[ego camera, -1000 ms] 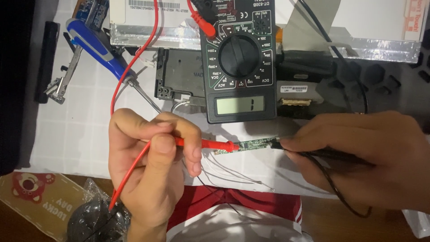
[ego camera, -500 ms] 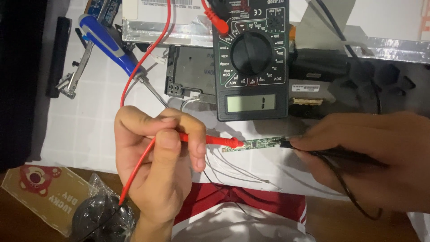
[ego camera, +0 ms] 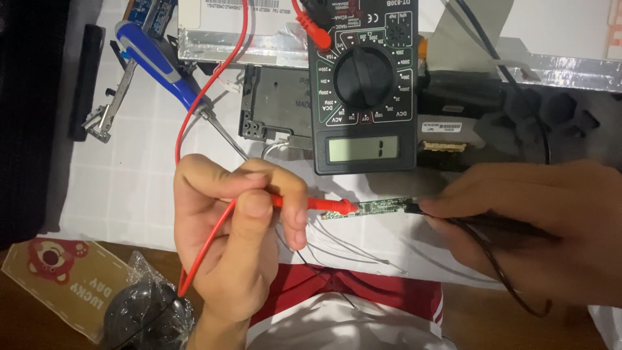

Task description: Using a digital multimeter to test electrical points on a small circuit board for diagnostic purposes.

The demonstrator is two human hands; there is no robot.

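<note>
The left hand (ego camera: 233, 240) is pinching the red probe (ego camera: 311, 203) between thumb and curled fingers, its grip closed firmly on the probe's handle, and the red lead (ego camera: 194, 116) is looping up and away from behind that grip. Just beyond the fingertips, the probe's tip is touching the near end of a small green circuit strip (ego camera: 379, 207) that is lying on the white bench (ego camera: 129, 188). The right hand (ego camera: 544, 233) is gripping the black probe (ego camera: 447, 217), closed around its body, with the black tip meeting the strip's other end and the black lead (ego camera: 499, 272) trailing below the hand. The strip is sitting between the two grips. Directly above it, a black multimeter (ego camera: 364, 84) is lying face up with its display lit. Up and outward from the left grip, a blue-handled screwdriver (ego camera: 162, 65) is resting on the bench.
</note>
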